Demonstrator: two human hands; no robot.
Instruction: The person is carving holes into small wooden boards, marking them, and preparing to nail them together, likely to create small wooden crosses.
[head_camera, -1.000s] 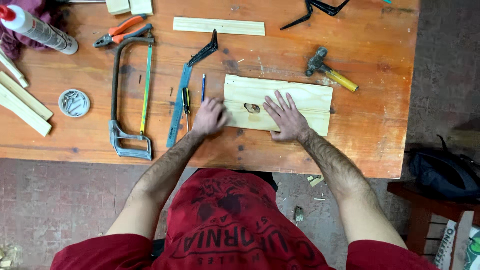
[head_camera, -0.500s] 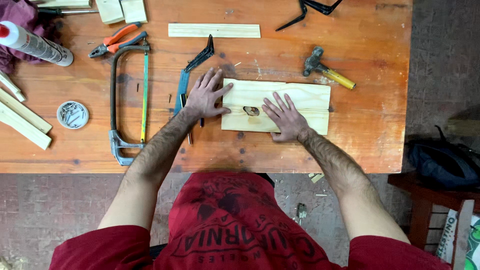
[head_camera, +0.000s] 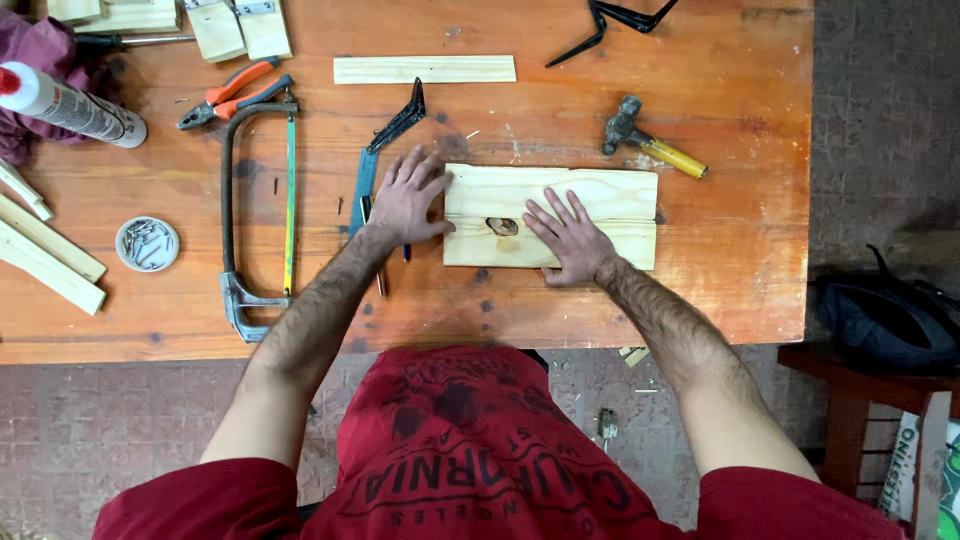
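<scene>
Desk (head_camera: 760, 290): worn orange-brown wood, scuffed, showing dark stains | Floor (head_camera: 90, 440): grey-pink paving, lying gritty under the desk | Stool (head_camera: 850, 390): red wooden, standing at right, carrying a dark bag (head_camera: 885, 320) | Light: falling evenly, soft shadows

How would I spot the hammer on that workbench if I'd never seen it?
Start at the orange-brown wooden table and find the pale plank under the right hand. Just beyond the plank's far right corner lies the hammer, apart from it and slanted. It is the only tool with a yellow handle and a dark metal head.
</scene>
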